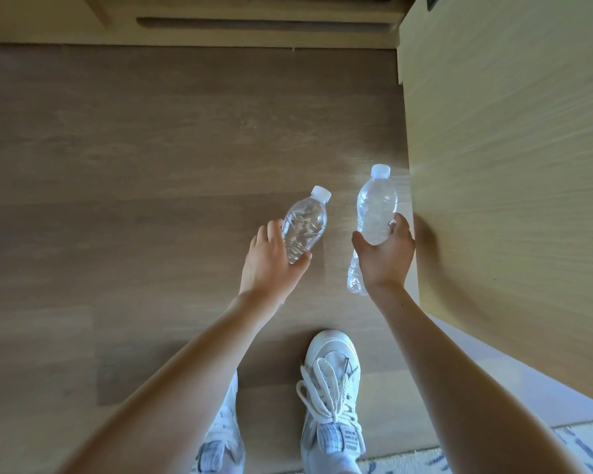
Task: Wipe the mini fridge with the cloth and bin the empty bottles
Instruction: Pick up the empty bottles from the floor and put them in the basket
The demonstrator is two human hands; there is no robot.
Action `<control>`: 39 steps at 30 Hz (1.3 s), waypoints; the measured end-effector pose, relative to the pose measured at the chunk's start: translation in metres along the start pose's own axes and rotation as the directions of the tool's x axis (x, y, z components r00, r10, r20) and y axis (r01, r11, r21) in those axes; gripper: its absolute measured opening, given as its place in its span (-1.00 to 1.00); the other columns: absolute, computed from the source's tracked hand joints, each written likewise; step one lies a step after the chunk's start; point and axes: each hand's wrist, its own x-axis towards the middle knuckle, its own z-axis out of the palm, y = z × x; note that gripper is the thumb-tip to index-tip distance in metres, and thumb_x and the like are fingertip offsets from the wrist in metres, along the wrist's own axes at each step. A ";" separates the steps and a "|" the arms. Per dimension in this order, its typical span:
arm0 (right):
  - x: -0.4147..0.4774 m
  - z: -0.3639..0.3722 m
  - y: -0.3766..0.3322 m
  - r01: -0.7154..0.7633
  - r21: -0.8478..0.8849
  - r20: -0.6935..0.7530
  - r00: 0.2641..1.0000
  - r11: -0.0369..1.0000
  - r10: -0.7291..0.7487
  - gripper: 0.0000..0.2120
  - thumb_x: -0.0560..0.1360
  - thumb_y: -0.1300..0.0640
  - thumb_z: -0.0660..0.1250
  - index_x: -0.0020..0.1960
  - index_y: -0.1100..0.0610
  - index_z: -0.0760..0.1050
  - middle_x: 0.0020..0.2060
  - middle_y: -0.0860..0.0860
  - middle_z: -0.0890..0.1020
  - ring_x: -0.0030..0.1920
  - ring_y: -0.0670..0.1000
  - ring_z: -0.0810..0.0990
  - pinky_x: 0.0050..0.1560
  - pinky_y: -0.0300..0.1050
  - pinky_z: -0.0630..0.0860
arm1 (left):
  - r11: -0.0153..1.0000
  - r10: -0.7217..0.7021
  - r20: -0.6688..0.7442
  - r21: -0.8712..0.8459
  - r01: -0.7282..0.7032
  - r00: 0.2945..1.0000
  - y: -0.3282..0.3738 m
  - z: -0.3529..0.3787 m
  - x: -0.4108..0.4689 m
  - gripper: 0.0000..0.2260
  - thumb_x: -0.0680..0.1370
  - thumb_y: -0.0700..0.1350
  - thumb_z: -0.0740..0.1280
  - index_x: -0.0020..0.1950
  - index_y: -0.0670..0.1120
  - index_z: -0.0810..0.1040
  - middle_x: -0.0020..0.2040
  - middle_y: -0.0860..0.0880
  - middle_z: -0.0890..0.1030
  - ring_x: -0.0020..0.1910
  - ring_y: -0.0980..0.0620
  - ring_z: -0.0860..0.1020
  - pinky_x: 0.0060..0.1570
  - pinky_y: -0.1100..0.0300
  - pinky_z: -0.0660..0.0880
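The person looks straight down at a wood floor (151, 148). The left hand (271, 258) grips one clear bottle (305, 224) by its lower half, fingers on one side and thumb on the other, white cap pointing away. The right hand (387, 254) holds a second bottle (377, 203) near its base, thumb and fingers curled round it, cap up. Under the same palm a crumpled bottle (355, 278) sticks out toward the wrist. It seems to be held by the right hand too, but the fingers on it are hidden, so I cannot tell how firm that hold is. All 3 bottles look empty and are in the air, above the floor. A light wood panel (510, 165) stands just beside the right hand. No bin, cloth or fridge is in view.

Risks from here, in my judgement:
- The crumpled bottle can slip out, because the right hand carries 2 things w/ one grip; any opening of the fingers may drop both.
- The thin plastic bends under pressure, so a hard squeeze can make a bottle pop out.
- The right hand may knock the panel, as it is very close.
- A dropped bottle can roll near the white shoe (332, 371) and be stepped on.
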 end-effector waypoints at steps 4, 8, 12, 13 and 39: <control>-0.034 -0.037 -0.047 0.058 0.115 0.023 0.998 0.992 -0.061 -0.30 0.36 0.17 0.56 0.43 0.25 0.38 0.23 0.15 0.58 0.28 0.16 0.47 0.21 -0.29 0.27 | 0.999 -0.013 -0.046 -0.045 0.011 0.999 0.026 -0.060 -0.032 -0.48 0.47 0.03 0.43 0.33 -0.13 0.37 0.21 -0.09 0.49 0.20 -0.09 0.45 0.13 0.11 0.41; -0.094 -0.114 -0.128 0.139 0.180 0.020 0.989 0.974 -0.145 -0.28 0.34 0.21 0.56 0.44 0.19 0.38 0.16 -0.01 0.55 0.25 0.15 0.47 0.14 -0.36 0.23 | 0.995 -0.041 -0.134 -0.090 0.029 0.990 0.078 -0.157 -0.089 -0.52 0.45 0.02 0.43 0.29 -0.08 0.39 0.12 -0.01 0.50 0.15 -0.02 0.45 0.06 0.14 0.41; -0.161 -0.221 -0.231 0.194 0.275 0.029 0.977 0.942 -0.210 -0.31 0.34 0.21 0.55 0.40 -0.03 0.39 0.13 -0.35 0.49 0.19 0.06 0.49 0.19 -0.15 0.38 | 0.990 -0.035 -0.203 -0.139 0.007 0.979 0.157 -0.274 -0.161 -0.51 0.44 0.05 0.45 0.29 -0.03 0.38 0.07 0.11 0.46 0.12 0.04 0.46 -0.02 0.18 0.39; -0.178 -0.250 -0.257 0.183 0.291 0.050 0.977 0.939 -0.206 -0.30 0.35 0.19 0.56 0.42 -0.03 0.38 0.14 -0.34 0.49 0.21 0.05 0.49 0.20 -0.12 0.40 | 0.990 -0.027 -0.224 -0.143 -0.005 0.974 0.179 -0.304 -0.181 -0.50 0.43 0.05 0.46 0.29 -0.02 0.38 0.07 0.13 0.45 0.10 0.06 0.48 -0.03 0.19 0.41; -0.379 -0.651 -0.530 0.586 0.474 -0.348 0.810 0.657 -0.472 -0.26 0.36 0.05 0.59 0.40 -0.30 0.29 0.27 -0.26 0.51 0.27 -0.21 0.48 0.28 -0.15 0.45 | 0.733 0.380 -0.624 -0.247 -0.634 0.683 0.470 -0.671 -0.454 -0.46 0.42 0.03 0.52 0.29 0.24 0.33 0.16 0.29 0.50 0.10 0.46 0.47 -0.09 0.61 0.35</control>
